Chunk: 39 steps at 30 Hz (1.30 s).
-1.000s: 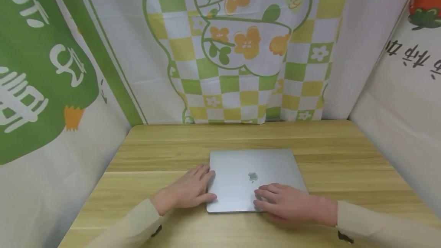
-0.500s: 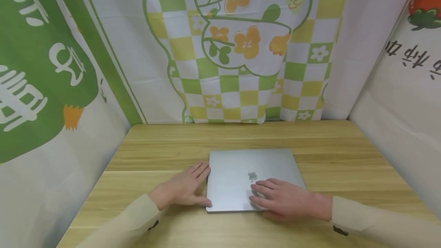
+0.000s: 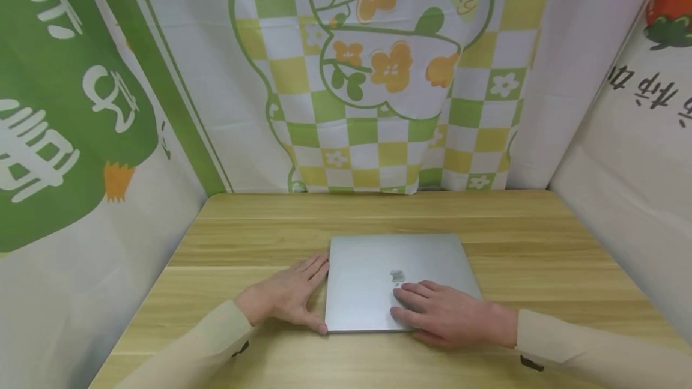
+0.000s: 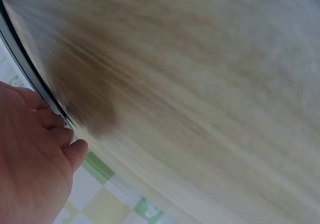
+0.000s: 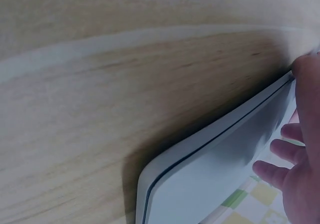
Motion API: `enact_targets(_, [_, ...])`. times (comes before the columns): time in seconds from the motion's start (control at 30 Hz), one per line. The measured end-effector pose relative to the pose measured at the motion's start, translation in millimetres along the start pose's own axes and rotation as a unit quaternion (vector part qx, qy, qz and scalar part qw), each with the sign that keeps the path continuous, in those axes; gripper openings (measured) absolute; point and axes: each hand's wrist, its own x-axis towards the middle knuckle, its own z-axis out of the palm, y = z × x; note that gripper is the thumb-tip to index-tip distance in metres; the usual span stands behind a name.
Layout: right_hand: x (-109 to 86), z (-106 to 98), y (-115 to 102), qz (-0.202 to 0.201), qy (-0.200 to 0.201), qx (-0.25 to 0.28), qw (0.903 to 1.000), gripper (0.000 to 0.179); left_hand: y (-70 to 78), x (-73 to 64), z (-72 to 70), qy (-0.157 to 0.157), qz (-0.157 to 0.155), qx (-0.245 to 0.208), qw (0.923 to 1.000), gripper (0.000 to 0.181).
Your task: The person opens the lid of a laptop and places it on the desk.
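A closed silver laptop (image 3: 362, 281) with an apple logo lies flat on the wooden table. Along its left edge is my left hand (image 3: 289, 296), fingers extended at the side and thumb at the front left corner. The left wrist view shows those fingertips against the laptop's dark side edge (image 4: 31, 73). My right hand (image 3: 449, 314) lies over the front right part of the lid, fingers spread loosely below the logo. In the right wrist view, the right thumb (image 5: 306, 66) touches the front edge, where a thin seam separates lid and base.
The wooden table (image 3: 259, 215) extends around the laptop on all sides. A checked, flowered curtain (image 3: 378, 149) hangs at its far edge. Printed cloths, one with a green pattern (image 3: 65, 197), flank the left and right sides.
My left thumb and fingers have slid off the lid to the laptop's left edge, the thumb reaching the front corner. My right hand has shifted slightly left and away on the lid.
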Motion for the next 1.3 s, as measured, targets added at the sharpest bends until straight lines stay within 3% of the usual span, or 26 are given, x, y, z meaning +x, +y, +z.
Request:
enact_targets(0.4, [-0.2, 3, -1, 0.014, -0.022, -0.010, 0.9996, 0.049, -0.4, 4.6, 1.8, -0.010, -0.002, 0.017, 0.9998, 0.134])
enact_targets(0.7, [2.6, 6, -8, 0.040, -0.036, -0.023, 0.9983, 0.046, -0.8, 5.7, -0.2, 0.000, 0.010, 0.044, 0.9990, 0.135])
enact_targets(0.87, [3.0, 9, -12, 0.039, -0.025, -0.048, 0.9978, 0.044, -0.4, 5.3, -0.3, -0.006, 0.007, 0.041, 0.9991, 0.136])
enact_targets(1.1, [2.0, 8, -15, 0.037, -0.046, -0.054, 0.9968, 0.044, 0.1, 4.7, -1.6, -0.012, -0.002, 0.030, 0.9995, 0.135])
enact_targets(1.3, [2.3, 6, -18, 0.012, -0.052, -0.096, 0.9939, 0.042, 1.0, 3.9, -3.4, -0.018, -0.005, 0.015, 0.9997, 0.135])
